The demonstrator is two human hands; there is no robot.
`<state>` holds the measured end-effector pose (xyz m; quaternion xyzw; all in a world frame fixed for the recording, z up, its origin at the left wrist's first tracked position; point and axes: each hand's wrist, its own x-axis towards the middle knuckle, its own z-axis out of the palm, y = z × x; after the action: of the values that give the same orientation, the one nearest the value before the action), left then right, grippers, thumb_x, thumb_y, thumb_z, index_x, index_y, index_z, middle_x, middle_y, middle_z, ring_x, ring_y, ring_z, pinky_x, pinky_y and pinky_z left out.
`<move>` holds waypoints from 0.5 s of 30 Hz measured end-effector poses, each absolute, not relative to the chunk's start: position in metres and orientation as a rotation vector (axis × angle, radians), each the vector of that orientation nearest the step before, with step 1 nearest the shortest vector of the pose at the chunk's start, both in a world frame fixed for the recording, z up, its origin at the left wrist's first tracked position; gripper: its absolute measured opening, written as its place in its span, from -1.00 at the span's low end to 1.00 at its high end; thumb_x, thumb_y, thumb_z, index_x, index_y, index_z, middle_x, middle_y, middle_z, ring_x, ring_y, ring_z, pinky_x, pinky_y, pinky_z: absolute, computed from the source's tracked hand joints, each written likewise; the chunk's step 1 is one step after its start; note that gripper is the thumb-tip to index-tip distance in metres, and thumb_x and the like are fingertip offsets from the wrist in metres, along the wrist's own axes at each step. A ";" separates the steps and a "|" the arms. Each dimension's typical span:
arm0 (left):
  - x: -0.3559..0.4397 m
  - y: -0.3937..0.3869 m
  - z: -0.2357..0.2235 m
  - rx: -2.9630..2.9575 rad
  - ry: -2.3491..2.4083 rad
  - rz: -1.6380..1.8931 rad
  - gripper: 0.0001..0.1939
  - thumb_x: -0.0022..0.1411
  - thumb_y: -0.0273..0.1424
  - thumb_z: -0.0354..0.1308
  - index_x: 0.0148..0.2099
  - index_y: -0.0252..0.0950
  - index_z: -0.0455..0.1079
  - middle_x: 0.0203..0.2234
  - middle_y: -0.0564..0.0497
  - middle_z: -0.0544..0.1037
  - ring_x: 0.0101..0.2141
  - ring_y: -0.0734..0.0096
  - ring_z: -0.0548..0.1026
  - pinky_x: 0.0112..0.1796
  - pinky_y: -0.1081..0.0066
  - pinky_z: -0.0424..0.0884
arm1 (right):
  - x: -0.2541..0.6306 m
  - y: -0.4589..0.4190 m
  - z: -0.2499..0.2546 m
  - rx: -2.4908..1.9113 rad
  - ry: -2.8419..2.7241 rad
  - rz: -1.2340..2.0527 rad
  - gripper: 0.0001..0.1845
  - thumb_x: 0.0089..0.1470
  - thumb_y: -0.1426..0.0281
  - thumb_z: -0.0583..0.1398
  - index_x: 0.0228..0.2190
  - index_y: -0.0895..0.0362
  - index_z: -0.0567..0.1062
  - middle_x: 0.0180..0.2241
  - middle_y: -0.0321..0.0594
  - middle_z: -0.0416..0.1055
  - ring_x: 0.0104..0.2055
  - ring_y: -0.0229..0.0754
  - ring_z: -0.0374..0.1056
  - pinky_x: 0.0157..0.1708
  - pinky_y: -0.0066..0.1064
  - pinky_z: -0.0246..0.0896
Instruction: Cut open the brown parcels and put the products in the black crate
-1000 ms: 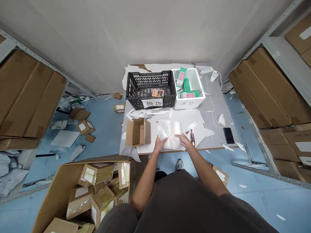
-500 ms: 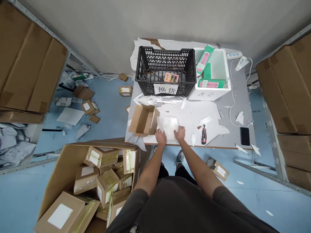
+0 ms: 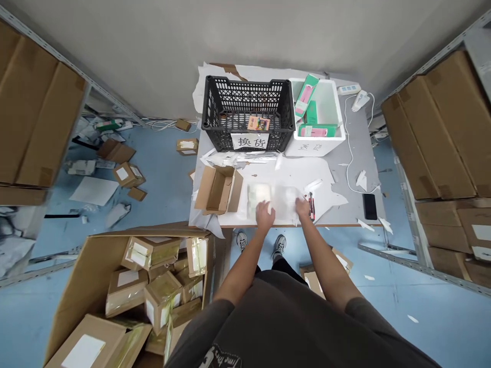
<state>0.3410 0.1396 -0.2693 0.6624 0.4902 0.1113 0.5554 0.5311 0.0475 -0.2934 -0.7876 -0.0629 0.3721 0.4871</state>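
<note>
Grey table (image 3: 358, 153), topped with white paper (image 3: 297, 167), stood by a wall (image 3: 268, 30) on blue floor (image 3: 164, 179). Cloudy wrap (image 3: 282, 195) lay on the paper, left hand (image 3: 264, 216) over it, right hand (image 3: 303, 207) at its edge, both blurred; whether they gripped could not be told. Black crate (image 3: 218, 136) held one packet (image 3: 258, 123); white tub (image 3: 330, 148), green-and-pink boxes (image 3: 306, 96); large carton (image 3: 72, 286), taped parcels (image 3: 163, 301); open brown box (image 3: 235, 190) stood left of the wrap.

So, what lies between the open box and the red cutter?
In the head view, translucent white wrapping lies there, with the left hand and right hand at it.
</note>
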 end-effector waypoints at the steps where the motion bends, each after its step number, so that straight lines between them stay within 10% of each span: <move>1: 0.344 0.144 -0.275 1.610 1.289 0.215 -0.25 0.20 -0.23 0.33 0.41 -0.23 0.37 0.51 -0.23 0.15 0.53 -0.18 -0.16 0.44 -0.18 -0.10 | 0.541 0.040 -0.294 -2.011 -0.087 0.834 -0.72 0.09 0.24 0.21 -0.16 0.05 0.51 -0.12 0.00 0.62 0.15 0.07 0.40 0.16 -0.20 0.25; 7: 0.363 0.152 -0.302 1.843 1.478 -0.035 0.04 0.13 -0.25 0.37 0.57 -0.22 0.03 0.59 -0.30 -0.34 0.52 -0.43 -0.31 0.28 -0.23 0.21 | 0.551 0.016 -0.296 -2.296 0.106 0.604 -0.48 0.16 0.35 0.15 0.14 0.20 0.43 0.18 0.17 0.47 0.26 0.10 0.31 0.33 -0.10 0.12; 12: 0.369 0.162 -0.297 1.844 1.510 -0.126 0.15 0.01 -0.38 0.41 0.57 -0.33 -0.02 0.55 -0.45 -0.18 0.51 -0.47 -0.27 0.32 -0.29 0.10 | 0.517 0.007 -0.289 -2.271 -0.240 0.317 -0.39 0.20 0.37 0.11 0.26 0.19 0.38 0.37 0.17 0.21 0.48 0.12 0.02 0.46 0.02 -0.05; 15: 0.368 0.182 -0.285 1.733 1.451 -0.121 0.17 -0.13 -0.49 0.42 0.53 -0.42 0.08 0.49 -0.54 0.04 0.49 -0.48 -0.08 0.34 -0.19 0.11 | 0.485 0.016 -0.291 -2.183 -0.591 0.416 -0.50 0.17 0.38 0.12 0.13 0.10 0.52 0.22 0.08 0.40 0.40 0.14 0.17 0.44 0.07 0.01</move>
<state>0.3678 0.1823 -0.2847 0.6929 0.5803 -0.0485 0.4252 0.4853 0.0164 -0.2905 -0.8664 -0.2347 0.1653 0.4086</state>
